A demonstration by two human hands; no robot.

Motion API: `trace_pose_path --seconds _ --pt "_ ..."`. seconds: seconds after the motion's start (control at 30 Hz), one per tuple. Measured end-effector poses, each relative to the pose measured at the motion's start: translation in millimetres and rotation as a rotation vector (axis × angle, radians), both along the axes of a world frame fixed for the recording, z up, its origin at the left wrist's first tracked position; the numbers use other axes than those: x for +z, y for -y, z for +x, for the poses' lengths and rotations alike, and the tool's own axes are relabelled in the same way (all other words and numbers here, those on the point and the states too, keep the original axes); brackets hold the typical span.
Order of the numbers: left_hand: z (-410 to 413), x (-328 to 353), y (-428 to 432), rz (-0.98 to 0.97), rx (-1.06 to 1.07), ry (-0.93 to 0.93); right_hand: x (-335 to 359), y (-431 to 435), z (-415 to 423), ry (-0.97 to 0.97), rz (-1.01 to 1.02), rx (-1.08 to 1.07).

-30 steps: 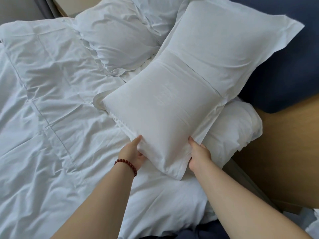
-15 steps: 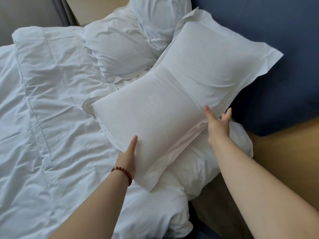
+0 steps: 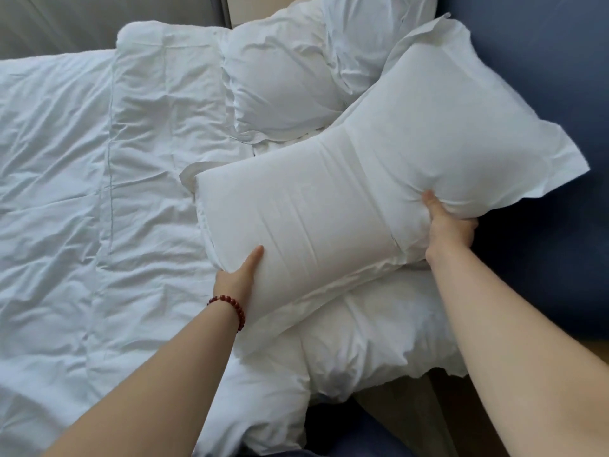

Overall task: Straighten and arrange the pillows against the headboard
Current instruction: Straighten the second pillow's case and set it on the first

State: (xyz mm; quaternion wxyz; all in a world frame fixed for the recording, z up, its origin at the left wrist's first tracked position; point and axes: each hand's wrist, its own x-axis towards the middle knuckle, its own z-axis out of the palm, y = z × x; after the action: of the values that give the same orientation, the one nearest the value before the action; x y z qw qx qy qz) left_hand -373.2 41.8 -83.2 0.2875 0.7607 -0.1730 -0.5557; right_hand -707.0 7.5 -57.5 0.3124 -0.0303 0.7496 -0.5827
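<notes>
Gripping from both sides, head view: left hand (image 3: 239, 275) clasps the top pillow (image 3: 346, 206) at its near corner, thumb on top, fingers hidden beneath. Right hand (image 3: 449, 225) pinches its right edge, fabric bunched. Top pillow lies askew across a lower pillow (image 3: 372, 341), far end against the blue headboard (image 3: 543, 94). Rumpled duvet (image 3: 99, 192) to the left.

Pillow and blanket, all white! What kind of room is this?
Most likely a bedroom, perhaps in a hotel: there's a plump pillow, a rumpled white duvet spread over a bed, and a blue headboard.
</notes>
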Motion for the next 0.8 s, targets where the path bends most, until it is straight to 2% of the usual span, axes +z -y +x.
trace_pose_path --seconds 0.17,0.33,0.5,0.63,0.8 --pt "-16.8 4.4 0.6 -0.108 0.116 0.033 13.6 9.3 7.3 -0.038 -0.127 -0.076" --pt "-33.5 6.3 14.1 -0.2 0.098 0.044 34.9 -7.6 9.3 -0.176 -0.22 -0.082" --pt "-46.8 -7.1 26.4 -0.194 -0.039 0.03 11.4 -41.3 3.1 -0.279 -0.179 -0.141" --pt "-45.5 -25.4 29.1 -0.127 -0.175 0.048 -12.5 -56.4 2.7 -0.243 -0.102 -0.226" --pt "-53.4 -23.1 36.1 -0.111 -0.205 0.026 -17.0 -49.8 3.9 -0.237 -0.085 -0.287"
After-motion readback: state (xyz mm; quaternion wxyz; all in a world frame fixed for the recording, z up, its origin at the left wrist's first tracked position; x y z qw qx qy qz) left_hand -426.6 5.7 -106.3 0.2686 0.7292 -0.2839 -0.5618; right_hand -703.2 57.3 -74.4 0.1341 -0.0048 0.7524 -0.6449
